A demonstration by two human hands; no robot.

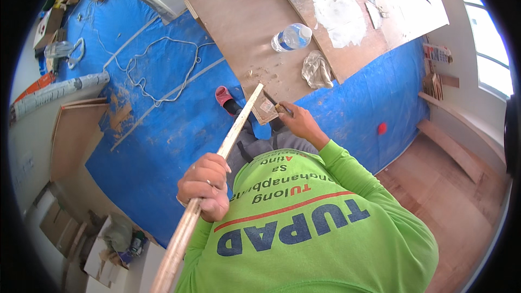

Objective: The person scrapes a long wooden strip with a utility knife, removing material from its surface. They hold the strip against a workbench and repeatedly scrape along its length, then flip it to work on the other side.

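Observation:
My left hand (205,187) is closed around a long narrow wooden strip (240,124), which slants up to the near corner of a plywood worktable (228,12). In my right hand (300,120) is the handle of a knife-like tool (273,99); its dark blade points up and left, beside the strip's far end. Wood shavings (274,76) lie on the table just beyond. Farther up are a crumpled white cloth (316,70) and a clear plastic bottle (292,37) with a white cap. A board (301,6) spread with white paste lies to their right.
Blue sheeting (171,138) covers the floor, with a looped white cord (152,42) on it at left. Putty scrapers (373,14) lie at the table's right part. Plywood panels (77,138) lean at left; curved wooden pieces (452,150) stand by the right wall.

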